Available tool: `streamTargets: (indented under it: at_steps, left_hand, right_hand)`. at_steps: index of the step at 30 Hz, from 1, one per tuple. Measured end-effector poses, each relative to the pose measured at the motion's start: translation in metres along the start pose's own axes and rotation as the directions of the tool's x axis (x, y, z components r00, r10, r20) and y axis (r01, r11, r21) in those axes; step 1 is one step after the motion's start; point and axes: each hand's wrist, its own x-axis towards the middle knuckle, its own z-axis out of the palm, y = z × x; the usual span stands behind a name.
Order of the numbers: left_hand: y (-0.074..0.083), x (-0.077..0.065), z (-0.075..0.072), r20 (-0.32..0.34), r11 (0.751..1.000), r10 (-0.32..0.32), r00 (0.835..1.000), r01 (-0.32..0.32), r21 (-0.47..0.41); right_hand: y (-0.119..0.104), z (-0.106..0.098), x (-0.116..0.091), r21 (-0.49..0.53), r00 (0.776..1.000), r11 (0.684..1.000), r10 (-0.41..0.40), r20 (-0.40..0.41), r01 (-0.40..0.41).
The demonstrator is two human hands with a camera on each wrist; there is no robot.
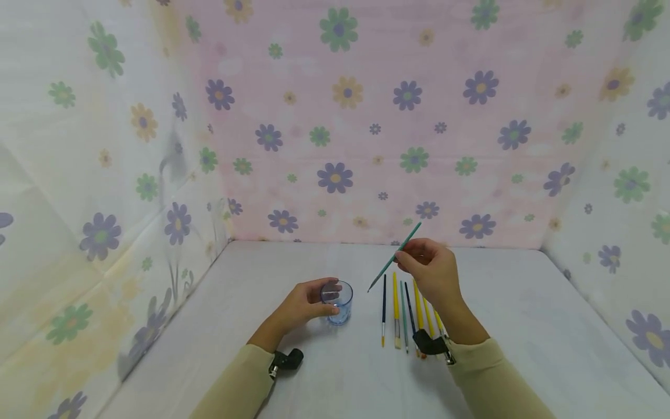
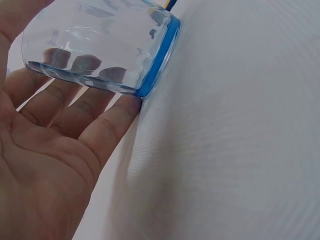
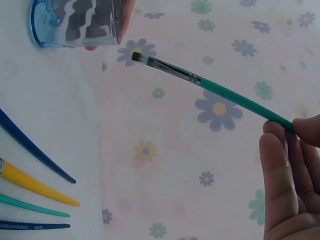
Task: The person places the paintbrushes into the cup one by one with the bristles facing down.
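Observation:
My left hand (image 1: pixel 299 304) grips a clear drinking glass (image 1: pixel 342 313) with a blue-tinted base, thumb on the near side and fingers behind. The glass stands upright on the white table; seen from the left wrist, several fingertips show through its wall. Between thumb and fingers, my right hand (image 1: pixel 433 273) pinches a thin green paintbrush (image 3: pixel 235 100) near the end of its handle. This brush is held in the air, tilted, its dark bristle tip pointing down toward the glass and a little right of it. A silver ferrule joins bristles and handle.
Several more paintbrushes lie side by side under and left of the right forearm: a navy one (image 1: pixel 384 302), a thick yellow one (image 1: pixel 395 299), a teal one (image 1: pixel 404 314) and others, bristles toward me. Flowered cloth walls (image 1: pixel 366 192) enclose the white table (image 1: pixel 272 259) on three sides.

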Motion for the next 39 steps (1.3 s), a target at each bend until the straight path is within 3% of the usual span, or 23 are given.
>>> streamTargets:
  at_steps: [18, 30, 39]
  left_hand:
    - [0.002, 0.000, -0.003, -0.018, 0.998, 0.010, 1.000, -0.009, 0.069]
    - [0.003, 0.000, 0.007, 0.025, 0.999, 0.009, 1.000, -0.010, 0.037]
    - [0.003, 0.002, 0.013, 0.029, 0.999, 0.021, 0.999, -0.022, 0.045]
  right_hand:
    - [0.007, 0.035, -0.011, 0.013, 0.996, 0.997, -0.075, 0.058, 0.074]
    - [0.008, 0.041, -0.014, -0.054, 0.998, 0.998, -0.033, 0.059, 0.036]
    - [0.018, 0.046, -0.017, -0.096, 0.994, 0.995, -0.020, 0.104, 0.030]
